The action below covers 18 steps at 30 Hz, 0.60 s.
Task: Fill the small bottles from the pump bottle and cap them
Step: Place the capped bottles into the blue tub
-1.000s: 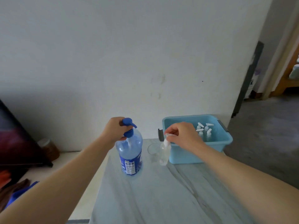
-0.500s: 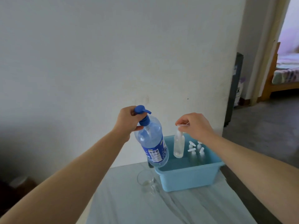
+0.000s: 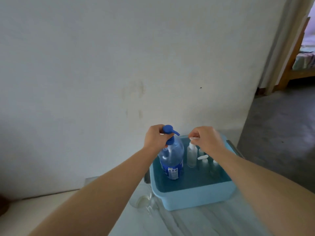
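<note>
No text can be read. The pump bottle carries a blue label with a white panel at its six o'clock end, but the print there is too blurred.

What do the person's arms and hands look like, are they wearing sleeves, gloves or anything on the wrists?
Both arms are bare right up to the frame's lower edge: no sleeves show. The left hand and right hand wear no gloves, and no watch, bracelet or ring can be seen on the wrists or fingers. No markings or tattoos are visible.
</note>
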Available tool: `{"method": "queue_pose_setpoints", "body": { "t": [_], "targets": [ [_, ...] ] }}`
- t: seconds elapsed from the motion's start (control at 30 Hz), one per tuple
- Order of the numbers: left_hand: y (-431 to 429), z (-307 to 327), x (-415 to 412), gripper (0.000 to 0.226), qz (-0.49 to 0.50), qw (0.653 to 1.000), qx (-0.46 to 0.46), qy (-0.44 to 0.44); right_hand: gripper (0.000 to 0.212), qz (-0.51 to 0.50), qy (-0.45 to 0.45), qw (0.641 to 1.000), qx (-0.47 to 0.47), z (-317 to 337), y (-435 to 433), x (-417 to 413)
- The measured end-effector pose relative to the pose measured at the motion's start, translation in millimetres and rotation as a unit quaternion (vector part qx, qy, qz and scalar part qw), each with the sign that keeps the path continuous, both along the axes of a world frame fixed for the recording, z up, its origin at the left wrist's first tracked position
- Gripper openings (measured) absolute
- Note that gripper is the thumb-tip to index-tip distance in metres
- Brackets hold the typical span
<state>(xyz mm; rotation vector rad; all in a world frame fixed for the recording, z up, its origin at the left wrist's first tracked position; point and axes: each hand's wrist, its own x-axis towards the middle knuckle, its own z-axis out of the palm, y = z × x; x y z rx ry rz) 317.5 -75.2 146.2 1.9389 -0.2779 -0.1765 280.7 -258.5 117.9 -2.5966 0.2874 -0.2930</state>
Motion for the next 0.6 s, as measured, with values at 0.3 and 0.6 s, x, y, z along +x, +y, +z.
{"method": "queue_pose_setpoints", "body": {
  "t": [0.3, 0.6],
  "targets": [
    [-22, -55, 21, 0.014, 0.012, 0.999, -0.025, 0.032, 0.012, 0.011, 0.070, 0.981, -0.179, -42, -8, 19],
    [-30, -59, 15, 0.008, 0.005, 1.000, -0.004, 0.015, 0.015, 0.041, 0.110, 0.959, -0.256, -62, -7, 20]
  ]
}}
